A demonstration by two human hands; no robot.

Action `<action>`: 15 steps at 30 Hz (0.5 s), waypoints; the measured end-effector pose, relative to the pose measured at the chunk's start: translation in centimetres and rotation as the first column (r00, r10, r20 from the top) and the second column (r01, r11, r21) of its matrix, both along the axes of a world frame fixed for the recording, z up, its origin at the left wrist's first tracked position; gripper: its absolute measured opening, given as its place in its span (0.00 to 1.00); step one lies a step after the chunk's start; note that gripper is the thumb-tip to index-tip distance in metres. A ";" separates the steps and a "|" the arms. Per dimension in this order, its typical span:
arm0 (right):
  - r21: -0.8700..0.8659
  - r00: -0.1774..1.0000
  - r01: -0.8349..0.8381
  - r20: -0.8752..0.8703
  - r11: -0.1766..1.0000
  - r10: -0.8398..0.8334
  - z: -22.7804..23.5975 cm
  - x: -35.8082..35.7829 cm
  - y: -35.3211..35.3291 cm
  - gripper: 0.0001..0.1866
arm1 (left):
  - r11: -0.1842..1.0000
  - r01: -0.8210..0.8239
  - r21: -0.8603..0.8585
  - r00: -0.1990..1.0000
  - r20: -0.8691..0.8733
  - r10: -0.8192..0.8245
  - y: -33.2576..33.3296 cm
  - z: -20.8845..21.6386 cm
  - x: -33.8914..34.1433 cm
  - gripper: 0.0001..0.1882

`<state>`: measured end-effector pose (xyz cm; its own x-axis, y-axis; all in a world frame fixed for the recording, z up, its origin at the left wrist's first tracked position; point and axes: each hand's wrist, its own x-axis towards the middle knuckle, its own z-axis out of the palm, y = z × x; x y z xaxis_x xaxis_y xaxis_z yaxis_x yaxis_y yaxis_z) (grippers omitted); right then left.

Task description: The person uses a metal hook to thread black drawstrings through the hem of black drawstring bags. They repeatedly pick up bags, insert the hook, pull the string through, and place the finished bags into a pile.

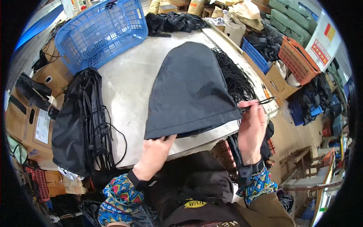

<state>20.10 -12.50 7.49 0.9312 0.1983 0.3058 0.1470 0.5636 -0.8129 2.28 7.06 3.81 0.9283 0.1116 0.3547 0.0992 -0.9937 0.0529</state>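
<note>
A black fabric drawstring bag (pixel 189 89) lies flat over the pale table, its rounded end pointing away and its hemmed mouth toward me. My left hand (pixel 155 153) is closed on the mouth's edge near its left corner, some fingertips hidden under the cloth. At the right corner my right hand (pixel 252 128) pinches a black drawstring (pixel 266 100), whose loop sticks out past the fingers to the right. Beyond the bag's right side lies a heap of black cords (pixel 235 73), partly covered by it.
A stack of black drawstring bags (pixel 79 121) lies at the table's left edge, cords trailing. A blue plastic basket (pixel 104 36) leans at the far left, near dark cloth (pixel 176 22). Cardboard boxes (pixel 32 125) stand left; an orange crate (pixel 298 60) stands far right.
</note>
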 end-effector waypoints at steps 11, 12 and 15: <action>0.049 0.773 0.631 -0.134 0.775 -0.621 -4.6 19.0 -38.0 0.08 | 0.992 -0.114 0.055 0.976 -0.182 0.122 16.7 -3.0 -7.0 0.10; 0.008 0.750 0.656 -0.118 0.754 -0.651 -4.5 18.8 -38.8 0.09 | 0.989 -0.149 -0.018 0.976 -0.166 0.144 15.7 -3.6 -7.1 0.11; -0.359 0.911 0.344 -0.098 0.868 -0.401 -3.9 12.2 -20.9 0.19 | 0.942 -0.178 -0.285 0.984 -0.023 0.179 10.6 -3.7 -6.8 0.25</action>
<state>32.31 -33.38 3.54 0.9863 -0.1122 0.1210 0.1410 0.1918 -0.9713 -4.57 17.68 0.09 0.8825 0.3724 0.2872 0.2732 -0.9031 0.3314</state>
